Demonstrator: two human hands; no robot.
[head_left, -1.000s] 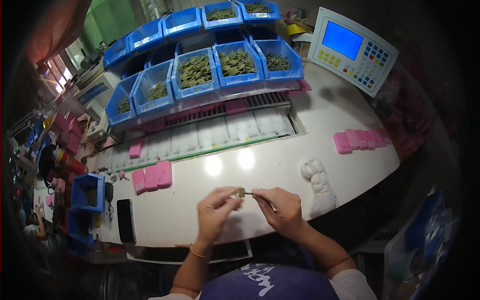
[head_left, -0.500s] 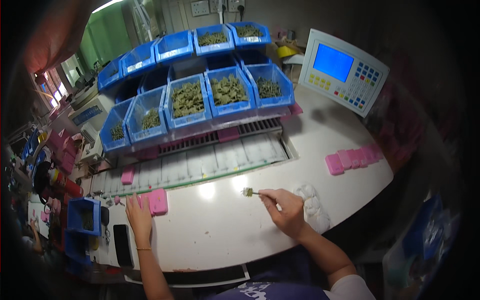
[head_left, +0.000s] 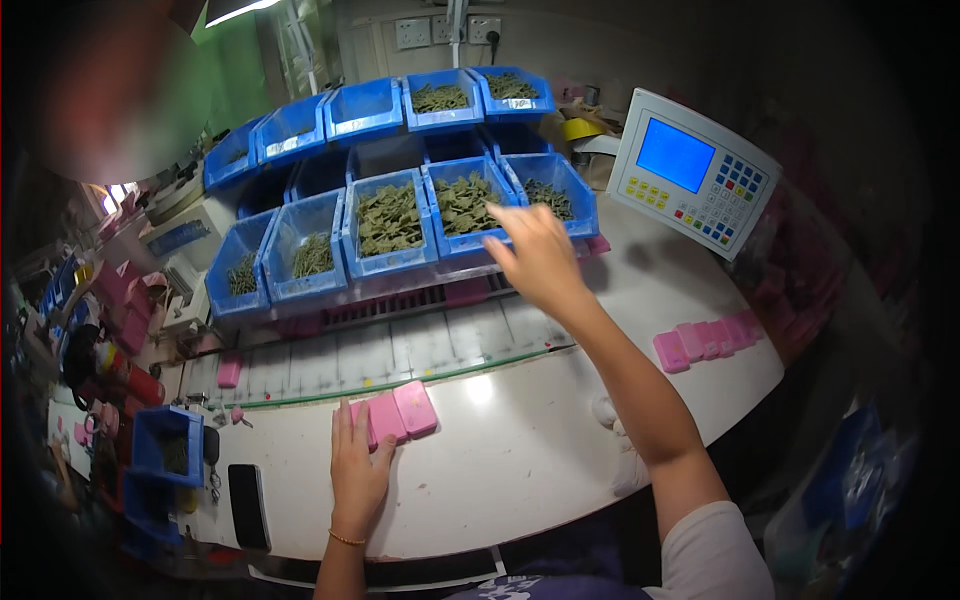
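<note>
My left hand (head_left: 361,480) lies on the white table with its fingers stretched out, against the near end of a short row of pink blocks (head_left: 415,408). It rests beside them rather than gripping them. My right hand (head_left: 540,250) is raised over the front lip of a blue bin (head_left: 468,240), with thumb and forefinger apart; nothing shows between them. Small flat green pieces (head_left: 465,200) fill that bin. More green pieces (head_left: 390,222) lie in the bin to its left, and thin green ones (head_left: 548,198) are in the bin to its right.
Two tiers of blue bins stand at the back. Right of them is a control panel (head_left: 676,155) with a blue screen. Overlapping pink blocks (head_left: 705,342) lie at the right, white bundles (head_left: 628,465) near my right arm. A phone (head_left: 248,506) lies at left, beside a blue bin (head_left: 170,445).
My right hand has gone from the table up to the bins; the small green piece it held is no longer seen in it. My left hand and the pink blocks have shifted right.
</note>
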